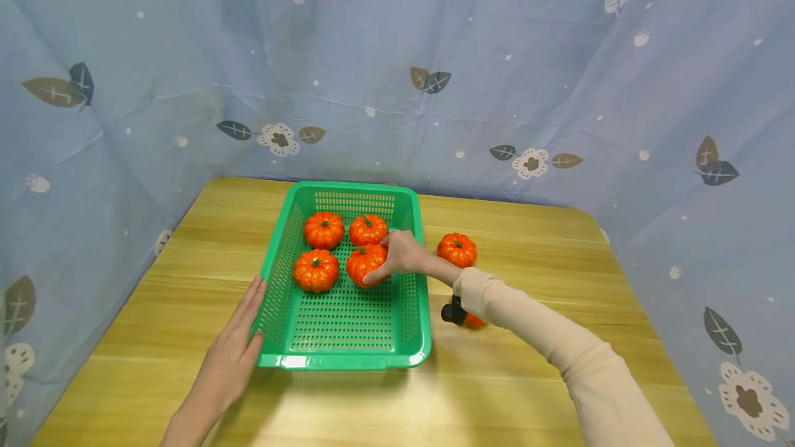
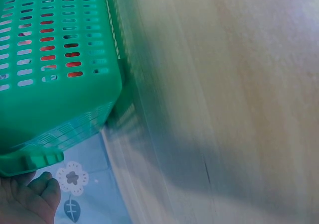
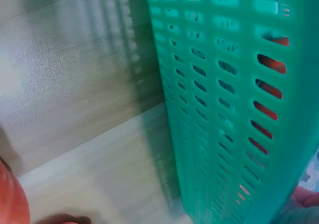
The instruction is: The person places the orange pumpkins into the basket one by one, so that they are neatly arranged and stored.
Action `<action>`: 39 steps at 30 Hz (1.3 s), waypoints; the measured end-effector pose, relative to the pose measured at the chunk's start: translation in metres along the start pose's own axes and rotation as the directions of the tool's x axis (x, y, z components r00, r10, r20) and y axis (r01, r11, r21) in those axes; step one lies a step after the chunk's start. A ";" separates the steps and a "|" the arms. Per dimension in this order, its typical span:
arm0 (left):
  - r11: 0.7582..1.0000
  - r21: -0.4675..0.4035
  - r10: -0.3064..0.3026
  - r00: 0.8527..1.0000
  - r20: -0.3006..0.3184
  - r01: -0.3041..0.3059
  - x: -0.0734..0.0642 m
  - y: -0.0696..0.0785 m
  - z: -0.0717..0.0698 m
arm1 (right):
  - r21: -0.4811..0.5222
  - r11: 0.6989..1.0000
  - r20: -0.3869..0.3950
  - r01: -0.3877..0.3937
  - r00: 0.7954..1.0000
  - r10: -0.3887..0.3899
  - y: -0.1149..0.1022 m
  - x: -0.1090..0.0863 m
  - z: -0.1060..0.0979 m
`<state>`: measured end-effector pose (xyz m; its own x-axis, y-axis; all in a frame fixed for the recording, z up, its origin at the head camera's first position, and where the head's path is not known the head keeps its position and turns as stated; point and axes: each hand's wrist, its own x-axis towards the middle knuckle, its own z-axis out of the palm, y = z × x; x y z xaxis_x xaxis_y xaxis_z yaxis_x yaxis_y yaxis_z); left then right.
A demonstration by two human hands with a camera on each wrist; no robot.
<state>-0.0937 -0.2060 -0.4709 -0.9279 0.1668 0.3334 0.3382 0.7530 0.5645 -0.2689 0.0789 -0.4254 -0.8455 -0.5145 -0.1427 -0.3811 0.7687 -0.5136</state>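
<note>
A green plastic basket [image 1: 340,362] holds several small orange pumpkins, including one at back left [image 1: 324,230], one at back right [image 1: 368,229] and one at front left [image 1: 316,270]. Over the fourth pumpkin [image 1: 360,266], my right hand [image 1: 400,254] has its thumb on the near side and its fingers on the far side, gripping it inside the basket. My left hand [image 1: 231,357] rests against the basket's left rim with fingers extended. From the left wrist, that hand [image 2: 30,199] appears just under the rim. Only a bit of the right hand [image 3: 306,196] shows past the rim in the right wrist view.
Right of the basket, another orange pumpkin [image 1: 457,250] sits on the wooden table [image 1: 534,378]. Nearer, a further orange pumpkin [image 1: 475,321] is partly covered by the right sleeve and a black wrist device [image 1: 454,313]. A blue patterned curtain [image 1: 385,54] hangs behind the table.
</note>
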 end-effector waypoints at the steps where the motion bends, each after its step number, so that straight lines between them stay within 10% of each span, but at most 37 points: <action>1: 1.000 -0.002 0.002 1.000 -0.002 -0.002 0.000 0.000 0.000 | -0.009 1.000 0.013 -0.008 1.000 0.008 -0.002 0.000 0.000; 12: 1.000 -0.007 0.000 1.000 -0.003 0.000 0.005 -0.003 -0.002 | 0.030 0.990 0.042 -0.141 0.989 0.140 -0.031 0.013 -0.023; 39: 0.998 -0.026 -0.055 0.998 0.021 0.056 0.001 -0.003 0.002 | -0.016 0.924 0.210 -0.381 0.902 0.376 -0.033 0.021 0.012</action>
<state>-0.0961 -0.2068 -0.4738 -0.9481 0.1381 0.2863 0.2900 0.7442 0.6017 -0.2694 0.0381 -0.4215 -0.8278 -0.2551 -0.4996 -0.0359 0.9129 -0.4066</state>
